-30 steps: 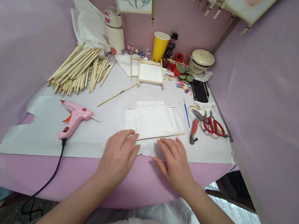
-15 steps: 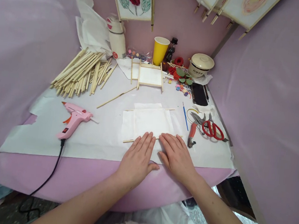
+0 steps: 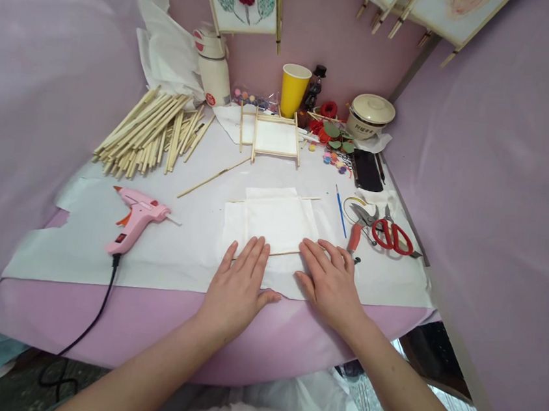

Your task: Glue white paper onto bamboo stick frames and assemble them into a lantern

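Note:
A piece of white paper or cloth (image 3: 280, 222) lies flat on the table before me, with a thin stick (image 3: 284, 253) along its near edge and another stick (image 3: 309, 198) along its far edge. My left hand (image 3: 236, 286) rests flat at the left part of the near stick, fingers stretched out. On the right part of that stick lies my right hand (image 3: 330, 280), its fingers also extended and pointing away from me. Both hands cover stretches of the stick, and a middle length shows between them.
At left are a pink glue gun (image 3: 138, 217) with a cord and a pile of sticks (image 3: 145, 133). Pruning shears (image 3: 355, 237), scissors (image 3: 392, 234) and a blue pen-like tool (image 3: 341, 212) lie at right. Behind stand small frames (image 3: 276, 137), a yellow cup (image 3: 293, 93) and a lidded pot (image 3: 369, 117).
My hands have slid apart along the near stick, the left one leftward and the right one slightly rightward. More of the stick's middle shows.

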`<action>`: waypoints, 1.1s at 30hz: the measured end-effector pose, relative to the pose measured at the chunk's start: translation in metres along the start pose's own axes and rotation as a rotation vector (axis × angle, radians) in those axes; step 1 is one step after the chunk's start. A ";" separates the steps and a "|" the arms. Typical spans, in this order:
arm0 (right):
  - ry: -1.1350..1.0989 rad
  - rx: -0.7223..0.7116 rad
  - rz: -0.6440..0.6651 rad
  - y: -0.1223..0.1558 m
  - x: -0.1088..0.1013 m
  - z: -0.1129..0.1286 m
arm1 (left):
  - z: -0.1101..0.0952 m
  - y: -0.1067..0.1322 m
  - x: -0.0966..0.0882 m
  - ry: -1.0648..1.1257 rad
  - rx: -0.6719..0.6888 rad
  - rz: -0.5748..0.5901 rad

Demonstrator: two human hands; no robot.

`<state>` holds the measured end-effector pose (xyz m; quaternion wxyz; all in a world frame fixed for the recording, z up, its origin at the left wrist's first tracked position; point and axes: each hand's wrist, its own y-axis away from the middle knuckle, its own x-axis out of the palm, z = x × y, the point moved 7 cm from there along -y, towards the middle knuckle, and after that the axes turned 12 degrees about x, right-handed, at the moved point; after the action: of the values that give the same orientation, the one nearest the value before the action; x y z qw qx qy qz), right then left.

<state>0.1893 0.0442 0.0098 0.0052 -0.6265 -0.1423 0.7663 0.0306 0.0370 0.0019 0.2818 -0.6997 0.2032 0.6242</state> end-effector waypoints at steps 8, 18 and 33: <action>-0.019 -0.088 -0.007 -0.006 -0.006 0.015 | -0.013 -0.010 -0.008 0.048 0.062 -0.052; -0.038 -0.134 0.053 -0.006 0.002 0.016 | -0.003 -0.001 -0.005 0.035 0.043 -0.025; -0.122 -0.117 0.033 -0.007 -0.008 0.007 | 0.002 0.007 -0.006 0.129 0.074 -0.021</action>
<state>0.1830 0.0483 0.0203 -0.0527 -0.5803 -0.1767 0.7933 0.0235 0.0323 0.0069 0.3003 -0.7296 0.2367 0.5670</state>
